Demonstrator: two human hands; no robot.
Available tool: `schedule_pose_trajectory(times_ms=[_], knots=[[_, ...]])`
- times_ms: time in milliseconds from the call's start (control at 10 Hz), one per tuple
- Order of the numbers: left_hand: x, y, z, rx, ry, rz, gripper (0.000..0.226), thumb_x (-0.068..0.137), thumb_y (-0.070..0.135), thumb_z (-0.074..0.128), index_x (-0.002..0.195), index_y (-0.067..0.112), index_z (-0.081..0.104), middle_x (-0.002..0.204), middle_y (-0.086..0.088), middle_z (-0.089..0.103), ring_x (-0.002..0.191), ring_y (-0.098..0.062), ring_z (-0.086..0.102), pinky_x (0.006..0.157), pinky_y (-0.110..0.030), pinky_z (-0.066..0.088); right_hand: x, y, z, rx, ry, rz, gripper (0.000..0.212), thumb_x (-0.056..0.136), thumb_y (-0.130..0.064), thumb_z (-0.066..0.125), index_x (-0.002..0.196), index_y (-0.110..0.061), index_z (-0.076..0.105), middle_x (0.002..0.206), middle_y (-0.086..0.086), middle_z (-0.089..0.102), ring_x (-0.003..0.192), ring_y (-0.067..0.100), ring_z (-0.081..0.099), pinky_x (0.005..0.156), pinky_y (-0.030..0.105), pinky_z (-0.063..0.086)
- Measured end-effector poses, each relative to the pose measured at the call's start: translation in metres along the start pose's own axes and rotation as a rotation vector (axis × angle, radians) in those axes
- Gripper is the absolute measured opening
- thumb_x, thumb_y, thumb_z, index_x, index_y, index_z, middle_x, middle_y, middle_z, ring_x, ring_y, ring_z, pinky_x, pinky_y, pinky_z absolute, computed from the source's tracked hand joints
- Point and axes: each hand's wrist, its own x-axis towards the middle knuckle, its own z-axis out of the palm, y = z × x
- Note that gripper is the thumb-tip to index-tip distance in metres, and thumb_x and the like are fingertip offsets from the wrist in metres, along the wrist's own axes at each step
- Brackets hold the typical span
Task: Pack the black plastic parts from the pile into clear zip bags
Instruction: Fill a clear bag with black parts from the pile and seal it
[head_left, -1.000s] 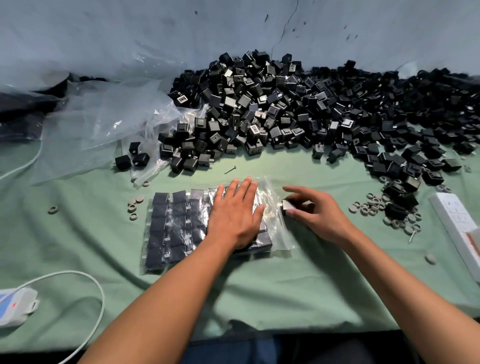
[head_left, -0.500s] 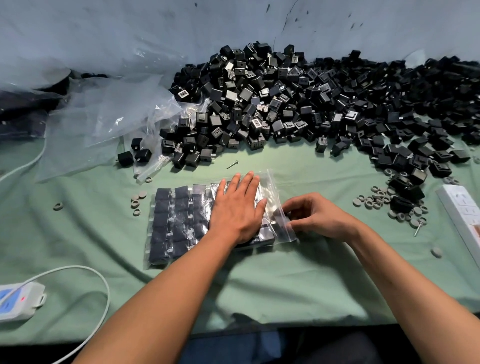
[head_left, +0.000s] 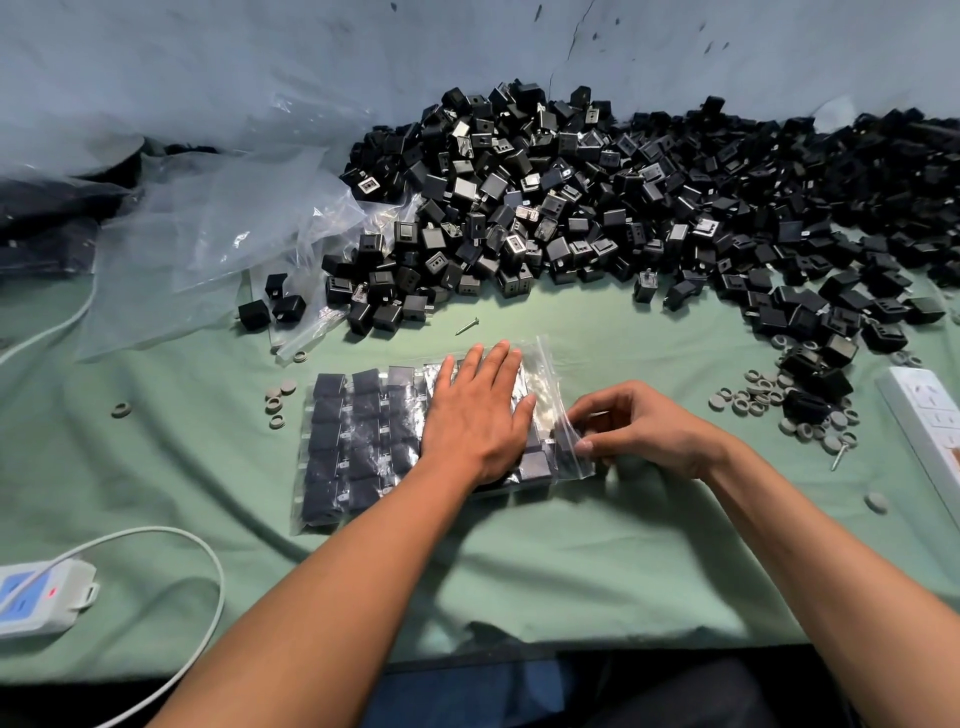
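Observation:
A clear zip bag (head_left: 363, 441) lies flat on the green cloth, filled with rows of black plastic parts. My left hand (head_left: 478, 415) presses flat on the bag's right half, fingers straight. My right hand (head_left: 639, 431) is at the bag's open right end, fingers curled, pinching a black part (head_left: 563, 436) at the bag's mouth. A large pile of black plastic parts (head_left: 597, 208) spreads along the back and right of the table.
Empty clear bags (head_left: 208, 234) lie crumpled at the back left. Grey rings (head_left: 763, 400) are scattered at the right and a few (head_left: 278, 397) left of the bag. A screw (head_left: 467, 326) lies behind the bag. White power strips sit at the left (head_left: 36, 597) and right (head_left: 930, 421) edges.
My right hand moved left from beside the bag to its mouth, carrying a part into the opening. My left hand stayed pressed on the bag.

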Motion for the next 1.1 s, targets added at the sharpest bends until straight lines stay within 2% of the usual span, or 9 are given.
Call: schedule_pose_trajectory(times_ms=[100,200,300,400,500,700,900,1100], knots=[[0.0,0.0,0.0,-0.005,-0.001,-0.001,0.069,0.104,0.058,0.009,0.164,0.024,0.006,0.171,0.004,0.004,0.158,-0.019,0.002,0.128,-0.05,0.001,0.0,0.0,-0.003,0.003,-0.034,-0.016,0.031,0.075,-0.001,0.082,0.106,0.003,0.073,0.099,0.014,0.073,0.091,0.024,0.066,0.075,0.025,0.058],[0.0,-0.001,0.0,-0.003,0.001,-0.002,0.069,0.104,0.058,0.009,0.164,0.023,0.006,0.171,0.003,0.004,0.158,-0.019,0.002,0.128,-0.05,0.001,0.002,-0.004,-0.003,-0.087,-0.1,-0.065,0.028,0.08,-0.003,0.081,0.105,0.007,0.073,0.105,0.015,0.072,0.097,0.024,0.067,0.086,0.031,0.056],[0.0,-0.001,0.0,-0.002,0.005,0.0,0.069,0.104,0.057,0.01,0.164,0.023,0.006,0.171,0.003,0.005,0.158,-0.019,0.002,0.128,-0.05,0.001,0.005,-0.008,-0.001,-0.118,-0.104,-0.039,0.029,0.08,-0.009,0.083,0.106,0.003,0.076,0.107,0.022,0.074,0.095,0.027,0.068,0.087,0.037,0.057],[0.001,0.0,0.0,-0.007,0.015,0.0,0.068,0.104,0.057,0.012,0.164,0.023,0.007,0.171,0.003,0.006,0.158,-0.019,0.003,0.128,-0.049,0.001,0.009,-0.012,0.003,-0.142,-0.094,-0.013,0.027,0.079,-0.013,0.086,0.103,-0.004,0.079,0.101,0.031,0.073,0.084,0.032,0.066,0.076,0.035,0.061],[0.0,0.0,0.001,-0.009,0.02,0.0,0.068,0.104,0.057,0.012,0.164,0.025,0.007,0.171,0.004,0.006,0.158,-0.019,0.003,0.128,-0.049,0.0,0.014,-0.014,0.006,-0.148,-0.097,-0.026,0.025,0.078,-0.013,0.087,0.1,-0.004,0.08,0.095,0.028,0.075,0.079,0.03,0.065,0.068,0.029,0.059],[0.001,-0.001,0.001,-0.01,0.027,0.013,0.06,0.104,0.057,0.013,0.161,0.041,0.006,0.171,0.003,0.009,0.158,-0.023,0.006,0.127,-0.051,0.001,0.02,-0.015,0.01,-0.26,-0.116,-0.042,0.013,0.083,-0.014,0.085,0.093,-0.007,0.08,0.079,0.011,0.074,0.071,0.017,0.064,0.066,0.031,0.056],[0.001,0.0,0.001,-0.008,0.023,0.006,0.059,0.103,0.059,0.011,0.16,0.044,0.011,0.171,0.004,0.008,0.158,-0.022,0.005,0.127,-0.05,0.0,0.019,-0.012,0.011,-0.305,-0.09,-0.039,0.025,0.084,-0.023,0.085,0.085,-0.001,0.072,0.065,0.013,0.064,0.052,0.019,0.056,0.048,0.029,0.05],[0.0,-0.001,0.001,-0.011,0.017,0.004,0.058,0.103,0.059,0.011,0.159,0.044,0.013,0.171,0.004,0.009,0.158,-0.022,0.006,0.127,-0.05,0.001,0.016,-0.01,-0.002,-0.23,-0.172,-0.003,0.02,0.086,-0.02,0.083,0.101,-0.007,0.081,0.081,0.019,0.072,0.067,0.022,0.061,0.061,0.029,0.054]])
